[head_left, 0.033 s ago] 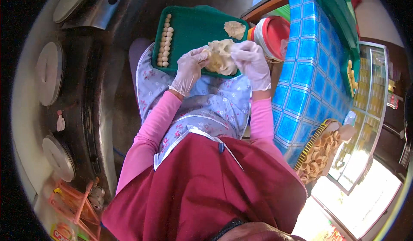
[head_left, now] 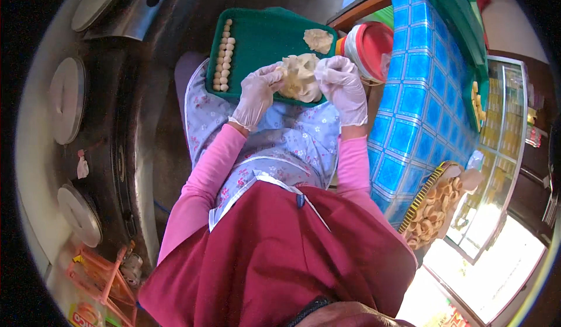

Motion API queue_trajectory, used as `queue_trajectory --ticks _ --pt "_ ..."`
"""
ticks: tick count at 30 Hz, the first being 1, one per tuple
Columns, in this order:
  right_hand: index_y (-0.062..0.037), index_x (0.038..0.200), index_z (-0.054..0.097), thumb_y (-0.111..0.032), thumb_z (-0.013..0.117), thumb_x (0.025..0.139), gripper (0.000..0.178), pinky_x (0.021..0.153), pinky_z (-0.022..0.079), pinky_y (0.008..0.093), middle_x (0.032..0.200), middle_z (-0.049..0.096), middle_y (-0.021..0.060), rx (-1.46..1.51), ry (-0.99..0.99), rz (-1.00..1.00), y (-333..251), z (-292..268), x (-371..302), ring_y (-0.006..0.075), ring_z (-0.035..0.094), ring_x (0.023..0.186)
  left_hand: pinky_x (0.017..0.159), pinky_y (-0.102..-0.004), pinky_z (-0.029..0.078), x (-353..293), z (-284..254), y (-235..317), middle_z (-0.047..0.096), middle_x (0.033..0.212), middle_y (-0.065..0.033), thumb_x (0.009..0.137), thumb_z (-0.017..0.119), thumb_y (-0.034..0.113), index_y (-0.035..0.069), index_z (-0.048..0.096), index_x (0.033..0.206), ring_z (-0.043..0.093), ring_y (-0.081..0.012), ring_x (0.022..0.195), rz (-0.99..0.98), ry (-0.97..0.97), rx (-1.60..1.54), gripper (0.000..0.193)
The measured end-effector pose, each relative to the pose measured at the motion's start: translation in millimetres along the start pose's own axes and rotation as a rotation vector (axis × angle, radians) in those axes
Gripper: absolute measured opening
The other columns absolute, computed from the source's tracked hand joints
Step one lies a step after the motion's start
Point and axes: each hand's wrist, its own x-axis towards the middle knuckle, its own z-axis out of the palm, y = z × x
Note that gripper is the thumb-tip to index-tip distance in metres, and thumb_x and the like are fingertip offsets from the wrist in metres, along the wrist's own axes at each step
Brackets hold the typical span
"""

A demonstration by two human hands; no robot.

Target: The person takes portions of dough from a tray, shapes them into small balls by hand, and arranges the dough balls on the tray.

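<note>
Pale dough (head_left: 299,77) between both gloved grips

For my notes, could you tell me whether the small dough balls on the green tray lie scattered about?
No, the dough balls sit in neat rows along the left edge of the green tray.

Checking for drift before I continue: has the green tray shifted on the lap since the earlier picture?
No. The green tray sits in the same place against the blue tiled table, with both gloved hands on the dough lump at its near edge.
</note>
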Motion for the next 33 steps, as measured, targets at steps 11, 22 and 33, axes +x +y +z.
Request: queue_trajectory --ticks 11,22,33 --pt "-0.0006 0.088 0.075 -0.012 0.073 0.082 0.013 0.058 0.048 0.0243 0.080 0.071 0.0054 -0.783 0.291 -0.130 61.2 10.6 20.0 0.0087 0.064 0.067 0.089 -0.0307 0.054 -7.4 6.2 1.6 0.067 0.117 -0.0144 0.089 0.059 -0.004 -0.011 0.056 0.126 0.067 -0.0201 0.099 0.102 -0.203 0.129 0.038" --pt "0.0026 0.094 0.072 -0.014 0.073 0.082 0.020 0.061 0.051 0.0244 0.084 0.070 0.0064 -0.536 0.294 0.023 89.8 6.8 18.4 0.0122 0.066 0.071 0.074 -0.0260 0.055 -10.9 -7.8 13.2 0.071 0.093 -0.0088 0.083 0.068 -0.001 -0.003 0.069 0.100 0.068 -0.0162 0.080 0.012 -0.100 0.192 0.017" --pt "-0.0029 0.089 0.074 -0.003 0.072 0.078 0.011 0.065 0.049 0.0235 0.081 0.070 0.0018 -0.547 0.610 -0.156 106.6 25.5 19.7 0.0078 0.062 0.070 0.082 -0.0297 0.056 -6.5 4.5 -10.5 0.069 0.104 -0.0148 0.084 0.063 -0.006 -0.010 0.063 0.109 0.068 -0.0206 0.091 0.145 0.065 0.028 0.025"
